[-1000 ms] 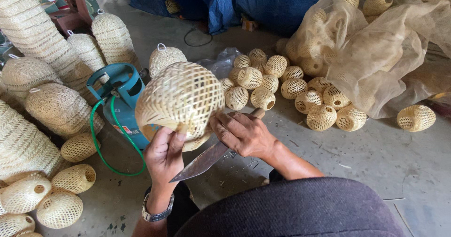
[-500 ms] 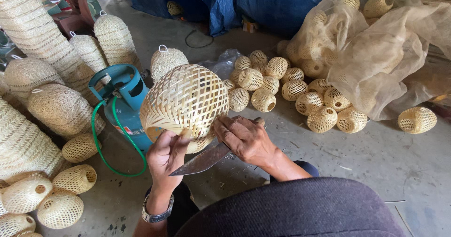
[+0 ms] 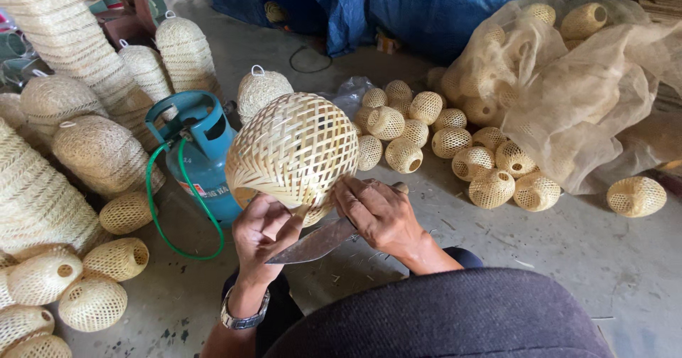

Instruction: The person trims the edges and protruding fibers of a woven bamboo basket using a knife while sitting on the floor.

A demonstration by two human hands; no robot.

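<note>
Left hand [image 3: 264, 231] grips the woven bamboo basket [image 3: 295, 152], seemingly empty; right hand [image 3: 376, 212] clasps a knife [image 3: 316, 243] against its rim

Woven baskets [image 3: 490, 187] on concrete floor [image 3: 604, 258]

Pale round woven-bamboo basket [image 3: 295, 152]: matt, open lattice, a bit rough. Below it, dull grey metal knife blade [image 3: 316, 243], worn-looking. Left of basket, teal painted-metal gas cylinder [image 3: 195, 155], slightly glossy, with smooth green plastic hose [image 3: 153, 202]. Underneath, rough grey concrete floor [image 3: 604, 251].
</note>
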